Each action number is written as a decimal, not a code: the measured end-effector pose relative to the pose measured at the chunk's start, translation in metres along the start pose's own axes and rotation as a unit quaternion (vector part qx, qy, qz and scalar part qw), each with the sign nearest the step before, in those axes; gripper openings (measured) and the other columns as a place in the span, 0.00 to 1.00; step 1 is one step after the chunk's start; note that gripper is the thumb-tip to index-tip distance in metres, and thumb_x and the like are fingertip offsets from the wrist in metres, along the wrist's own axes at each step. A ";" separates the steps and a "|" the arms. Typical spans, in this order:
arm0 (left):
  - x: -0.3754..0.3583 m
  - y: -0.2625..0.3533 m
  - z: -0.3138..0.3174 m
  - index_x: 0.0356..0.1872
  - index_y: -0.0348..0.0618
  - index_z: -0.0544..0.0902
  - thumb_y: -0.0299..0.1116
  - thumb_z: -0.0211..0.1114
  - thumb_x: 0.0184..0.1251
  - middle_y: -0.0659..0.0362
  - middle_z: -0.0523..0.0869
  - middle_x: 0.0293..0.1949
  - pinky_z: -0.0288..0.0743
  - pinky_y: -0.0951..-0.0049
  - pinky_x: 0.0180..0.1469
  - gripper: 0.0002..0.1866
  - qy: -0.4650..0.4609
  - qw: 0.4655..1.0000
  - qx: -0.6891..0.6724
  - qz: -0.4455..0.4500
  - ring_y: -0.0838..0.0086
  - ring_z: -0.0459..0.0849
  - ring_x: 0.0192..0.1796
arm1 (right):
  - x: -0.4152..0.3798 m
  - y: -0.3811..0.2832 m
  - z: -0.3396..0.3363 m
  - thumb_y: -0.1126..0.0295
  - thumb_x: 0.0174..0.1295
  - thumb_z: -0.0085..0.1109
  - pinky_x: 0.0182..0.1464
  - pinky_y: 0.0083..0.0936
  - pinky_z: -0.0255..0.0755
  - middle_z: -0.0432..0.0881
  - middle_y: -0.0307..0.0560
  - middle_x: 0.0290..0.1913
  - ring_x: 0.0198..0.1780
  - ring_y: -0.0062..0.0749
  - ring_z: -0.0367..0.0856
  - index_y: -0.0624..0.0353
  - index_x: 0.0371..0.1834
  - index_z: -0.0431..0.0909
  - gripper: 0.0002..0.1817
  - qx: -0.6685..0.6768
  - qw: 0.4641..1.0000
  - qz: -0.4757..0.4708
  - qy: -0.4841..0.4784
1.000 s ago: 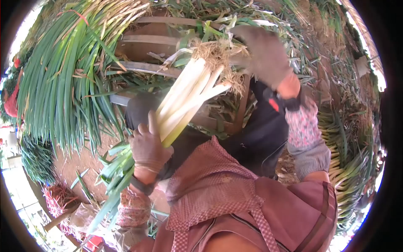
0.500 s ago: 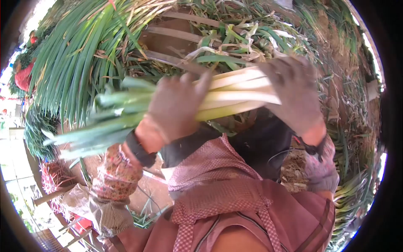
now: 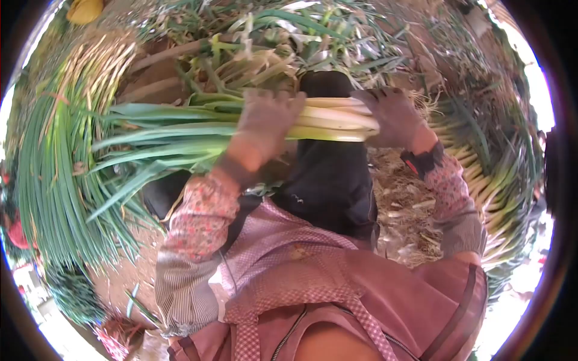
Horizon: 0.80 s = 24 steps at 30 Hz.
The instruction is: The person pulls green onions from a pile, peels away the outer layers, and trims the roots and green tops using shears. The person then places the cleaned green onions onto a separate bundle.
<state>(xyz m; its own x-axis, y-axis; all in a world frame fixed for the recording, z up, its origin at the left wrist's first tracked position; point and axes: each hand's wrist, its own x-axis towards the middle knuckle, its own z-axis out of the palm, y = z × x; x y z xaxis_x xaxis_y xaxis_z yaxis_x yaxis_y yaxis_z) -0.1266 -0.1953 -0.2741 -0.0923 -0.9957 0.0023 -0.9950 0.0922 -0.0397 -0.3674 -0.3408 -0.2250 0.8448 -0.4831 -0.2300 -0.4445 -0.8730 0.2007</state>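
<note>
A bundle of long green onions (image 3: pixel 334 120) lies level across my lap, over the dark trouser legs. Its white stalks point right and the green leaves fan out to the left. My left hand (image 3: pixel 269 120), in a dull brown glove, is wrapped over the middle, where white turns to green. At the white root end my right hand (image 3: pixel 392 117), gloved too, is cupped around the stalk ends. The undersides of both hands are hidden. Some roots (image 3: pixel 424 102) show just beyond the right hand.
A large heap of green onions (image 3: pixel 60 162) lies on the left. More onions with white stalks (image 3: pixel 481 192) are laid in a row on the right. Loose trimmed leaves (image 3: pixel 265 36) cover the ground ahead, near wooden slats (image 3: pixel 162 55). Dry root scraps (image 3: pixel 400 210) lie beside my leg.
My view has swung to the right. Both hands still hold the bundle, which now lies more level over the leg. The right hand has shifted to cup the root end.
</note>
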 end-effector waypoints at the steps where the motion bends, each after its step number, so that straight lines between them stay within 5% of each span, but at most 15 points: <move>1: -0.002 0.000 -0.005 0.73 0.50 0.67 0.49 0.77 0.51 0.53 0.82 0.53 0.70 0.51 0.58 0.46 0.060 0.998 0.005 -0.003 0.58 0.81 0.57 | 0.003 0.003 -0.007 0.46 0.42 0.74 0.66 0.45 0.69 0.78 0.56 0.61 0.62 0.49 0.77 0.52 0.74 0.63 0.53 0.008 0.999 0.007 -0.048; 3: -0.025 0.014 -0.013 0.72 0.50 0.69 0.48 0.77 0.51 0.53 0.83 0.51 0.72 0.52 0.56 0.45 0.174 0.985 0.009 -0.016 0.58 0.83 0.52 | 0.000 0.012 0.009 0.47 0.42 0.72 0.61 0.45 0.73 0.81 0.59 0.57 0.57 0.51 0.81 0.54 0.73 0.64 0.51 0.018 1.000 -0.010 0.012; 6: -0.068 0.047 -0.005 0.69 0.46 0.71 0.45 0.78 0.52 0.53 0.84 0.47 0.77 0.53 0.52 0.42 0.103 0.968 -0.190 -0.129 0.56 0.85 0.46 | -0.003 0.010 0.018 0.47 0.42 0.72 0.62 0.45 0.73 0.80 0.59 0.57 0.58 0.52 0.80 0.55 0.72 0.65 0.51 0.056 0.998 0.013 0.003; 7: -0.073 0.053 0.004 0.68 0.45 0.71 0.45 0.78 0.52 0.54 0.85 0.46 0.78 0.55 0.51 0.41 0.040 0.885 -0.423 -0.192 0.56 0.85 0.45 | -0.007 0.010 0.020 0.47 0.42 0.72 0.62 0.45 0.74 0.80 0.59 0.57 0.58 0.52 0.80 0.56 0.72 0.66 0.51 0.067 0.998 0.016 0.010; 9: -0.076 0.064 0.038 0.66 0.42 0.72 0.44 0.78 0.53 0.55 0.86 0.44 0.80 0.58 0.49 0.40 -0.084 0.546 -0.785 -0.280 0.57 0.86 0.43 | -0.011 0.010 0.023 0.47 0.40 0.73 0.61 0.44 0.74 0.80 0.60 0.57 0.58 0.51 0.80 0.55 0.72 0.66 0.52 0.087 0.996 0.010 0.029; 11: -0.069 0.067 0.086 0.64 0.39 0.73 0.41 0.69 0.64 0.56 0.86 0.48 0.81 0.62 0.54 0.30 0.034 0.431 -0.881 -0.194 0.61 0.87 0.46 | -0.016 0.012 0.032 0.48 0.39 0.74 0.60 0.45 0.75 0.79 0.60 0.58 0.59 0.50 0.80 0.54 0.73 0.66 0.53 0.105 0.993 0.014 0.048; 13: -0.052 0.060 0.126 0.65 0.41 0.73 0.43 0.66 0.68 0.54 0.84 0.52 0.78 0.60 0.58 0.29 0.103 0.276 -0.950 -0.107 0.60 0.84 0.51 | -0.021 0.029 0.067 0.50 0.37 0.75 0.54 0.44 0.78 0.83 0.56 0.53 0.55 0.51 0.83 0.52 0.74 0.66 0.54 0.171 0.954 -0.092 0.227; 15: -0.036 0.046 0.143 0.68 0.42 0.72 0.48 0.67 0.67 0.52 0.80 0.60 0.72 0.55 0.66 0.32 0.138 0.176 -0.967 -0.126 0.58 0.79 0.60 | -0.022 0.032 0.056 0.54 0.38 0.75 0.50 0.44 0.78 0.85 0.53 0.44 0.48 0.50 0.85 0.54 0.75 0.65 0.54 0.149 0.979 -0.073 0.116; 17: -0.025 0.037 0.149 0.70 0.44 0.71 0.53 0.68 0.67 0.49 0.76 0.67 0.67 0.50 0.73 0.36 0.178 0.146 -0.963 -0.139 0.55 0.74 0.68 | -0.014 0.025 0.035 0.57 0.39 0.74 0.48 0.45 0.79 0.86 0.51 0.40 0.46 0.51 0.86 0.54 0.72 0.67 0.50 0.146 0.988 -0.042 0.030; 19: -0.019 0.036 0.148 0.73 0.42 0.69 0.56 0.69 0.64 0.51 0.72 0.72 0.55 0.49 0.79 0.41 0.232 0.179 -0.950 -0.106 0.56 0.69 0.73 | -0.008 0.019 0.023 0.60 0.40 0.73 0.48 0.47 0.79 0.84 0.50 0.44 0.49 0.51 0.84 0.50 0.66 0.73 0.42 0.169 0.985 -0.017 0.006; 24: -0.009 0.031 0.135 0.73 0.40 0.68 0.57 0.73 0.60 0.49 0.71 0.72 0.54 0.46 0.79 0.46 0.239 0.187 -0.946 -0.113 0.54 0.68 0.74 | -0.020 0.005 0.010 0.61 0.42 0.71 0.44 0.50 0.79 0.83 0.50 0.46 0.52 0.51 0.82 0.46 0.65 0.76 0.39 0.168 0.985 0.031 -0.008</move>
<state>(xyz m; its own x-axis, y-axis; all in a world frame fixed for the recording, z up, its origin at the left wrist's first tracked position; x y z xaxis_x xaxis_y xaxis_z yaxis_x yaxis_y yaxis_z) -0.1508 -0.1838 -0.4106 0.4185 -0.9023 -0.1031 0.8331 0.3363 0.4392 -0.3890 -0.3359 -0.2288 0.8093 -0.5350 -0.2427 -0.5711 -0.8133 -0.1115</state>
